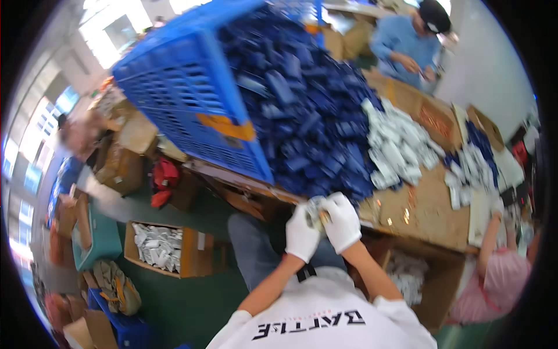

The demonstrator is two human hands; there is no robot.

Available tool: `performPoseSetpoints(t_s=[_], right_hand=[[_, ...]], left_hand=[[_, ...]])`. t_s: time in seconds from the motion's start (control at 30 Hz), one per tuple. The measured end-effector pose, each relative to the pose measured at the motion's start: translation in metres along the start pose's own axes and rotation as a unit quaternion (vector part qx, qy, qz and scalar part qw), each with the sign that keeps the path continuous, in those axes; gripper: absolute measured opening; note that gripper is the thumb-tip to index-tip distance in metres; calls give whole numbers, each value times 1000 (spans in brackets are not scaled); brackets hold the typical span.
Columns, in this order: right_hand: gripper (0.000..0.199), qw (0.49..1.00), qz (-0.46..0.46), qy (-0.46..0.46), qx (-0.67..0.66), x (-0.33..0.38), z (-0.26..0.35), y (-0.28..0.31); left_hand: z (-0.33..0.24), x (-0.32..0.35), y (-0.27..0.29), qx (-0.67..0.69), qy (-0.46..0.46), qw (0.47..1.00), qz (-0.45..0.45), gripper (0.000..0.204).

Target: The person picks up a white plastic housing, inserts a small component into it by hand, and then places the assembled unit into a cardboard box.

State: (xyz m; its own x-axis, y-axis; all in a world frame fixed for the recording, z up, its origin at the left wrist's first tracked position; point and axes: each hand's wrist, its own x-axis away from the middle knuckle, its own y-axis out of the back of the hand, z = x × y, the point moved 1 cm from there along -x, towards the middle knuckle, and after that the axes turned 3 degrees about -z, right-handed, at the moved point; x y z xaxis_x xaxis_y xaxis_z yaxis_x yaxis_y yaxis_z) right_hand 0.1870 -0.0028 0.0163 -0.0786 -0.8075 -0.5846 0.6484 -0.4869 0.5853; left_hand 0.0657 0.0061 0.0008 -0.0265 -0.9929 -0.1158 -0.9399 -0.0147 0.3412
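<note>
**Green floor (192,302) below, loaded tabletop (436,218) ahead, and one small part (317,213) between two gloves!**

Right at the centre, the pale part sits at the tabletop's near edge, just short of the blue heap (314,131). Left hand (303,232) on its left, right hand (342,224) on its right, neither nearer: both touch it, fingers pinched narrow around it. Its long axis? Too covered to tell.

Now the count: one part in hand, one blue heap, its pieces too many to number, spilling rightward from one tipped crate (174,81). Two white heaps (401,142) lie to the right. Down low, two cartons (200,253) of white pieces, one each side. Two co-workers (401,43) show clearly on the right; a blurred figure (84,134) stands left.
</note>
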Motion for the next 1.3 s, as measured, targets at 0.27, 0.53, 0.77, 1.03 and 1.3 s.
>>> performPoseSetpoints(t_s=[0.27, 0.53, 0.77, 1.03, 1.3], right_hand=[[17, 1000, 0, -10, -27, -1, 21, -11], [25, 989, 13, -108, -103, -39, 30, -28], [28, 952, 64, -248, -169, -70, 32, -10], [23, 977, 171, -125, -28, -144, 130, 57], [20, 958, 233, -166, 0, -188, 181, 82]], left_hand=[[-1, 5, 18, -40, 33, 999, -4, 22], [6, -27, 34, -66, 11, 997, 27, 30], [-51, -56, 69, -53, -35, 994, 88, 25], [-147, -59, 134, -101, 41, 981, 158, 33], [-217, -86, 175, -131, 6, 974, 186, 35]])
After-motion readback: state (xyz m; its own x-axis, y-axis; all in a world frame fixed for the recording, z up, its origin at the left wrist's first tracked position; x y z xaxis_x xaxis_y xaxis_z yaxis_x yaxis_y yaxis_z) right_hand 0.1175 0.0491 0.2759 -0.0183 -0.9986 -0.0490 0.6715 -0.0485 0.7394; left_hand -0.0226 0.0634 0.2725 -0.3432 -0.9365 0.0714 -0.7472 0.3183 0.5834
